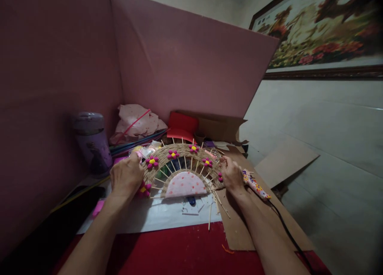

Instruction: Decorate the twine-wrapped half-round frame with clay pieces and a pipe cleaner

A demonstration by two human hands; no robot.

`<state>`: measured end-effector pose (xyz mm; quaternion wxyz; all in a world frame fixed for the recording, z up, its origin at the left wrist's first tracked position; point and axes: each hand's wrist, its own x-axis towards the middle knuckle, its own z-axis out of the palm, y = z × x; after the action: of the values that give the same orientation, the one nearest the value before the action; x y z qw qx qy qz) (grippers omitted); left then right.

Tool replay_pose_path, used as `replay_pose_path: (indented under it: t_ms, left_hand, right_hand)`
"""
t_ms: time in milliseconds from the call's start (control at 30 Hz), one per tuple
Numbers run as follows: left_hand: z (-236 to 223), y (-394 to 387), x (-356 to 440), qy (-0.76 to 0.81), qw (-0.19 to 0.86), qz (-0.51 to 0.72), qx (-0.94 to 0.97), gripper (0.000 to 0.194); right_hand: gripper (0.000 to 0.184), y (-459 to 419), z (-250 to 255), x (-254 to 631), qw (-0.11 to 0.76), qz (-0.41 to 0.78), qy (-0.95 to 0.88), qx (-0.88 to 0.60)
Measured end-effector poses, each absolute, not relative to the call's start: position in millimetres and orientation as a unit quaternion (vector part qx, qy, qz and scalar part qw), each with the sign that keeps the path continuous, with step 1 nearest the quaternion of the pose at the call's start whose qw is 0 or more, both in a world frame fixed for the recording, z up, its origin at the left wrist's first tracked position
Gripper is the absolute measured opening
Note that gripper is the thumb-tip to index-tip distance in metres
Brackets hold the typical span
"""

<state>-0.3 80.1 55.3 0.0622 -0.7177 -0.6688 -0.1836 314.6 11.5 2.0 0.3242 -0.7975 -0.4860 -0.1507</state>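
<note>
Between my two hands a half-round fan-shaped craft piece [179,163] of twine and thin wooden sticks is held up, tilted above the table. Magenta flowers [152,161] with yellow centres sit along its twine band. At its base is a half circle of white cloth with pink dots [186,184]. My left hand [127,175] is closed on the left end of the band. My right hand [231,173] grips the right end, fingers partly hidden behind it.
Loose sticks [210,217] lie on a white sheet [149,219]. Right of my right hand is a flower-patterned tool [255,185] with a black cord, on cardboard [239,235]. A purple tumbler [94,147] stands left. Behind are crumpled pink cloth [137,123] and red sheets [182,123].
</note>
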Motion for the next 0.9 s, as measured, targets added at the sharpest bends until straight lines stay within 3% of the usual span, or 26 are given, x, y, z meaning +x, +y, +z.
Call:
replay_pose_path:
  t_ms: [300, 500, 900]
  left_hand:
    - [52, 88, -4, -0.691, 0.029, -0.198, -0.694, 0.039]
    - [53, 93, -10, -0.712, 0.018, -0.227, -0.664, 0.039]
    - [57, 90, -11, -0.733, -0.007, -0.198, -0.651, 0.037]
  right_hand:
    - [0.05, 17, -3, 324, 0.389, -0.004, -0.5, -0.773]
    - [0.062, 14, 6, 320, 0.434, 0.011, -0.496, -0.752]
    - [0.041, 8, 3, 301, 0.383, -0.049, -0.501, -0.775]
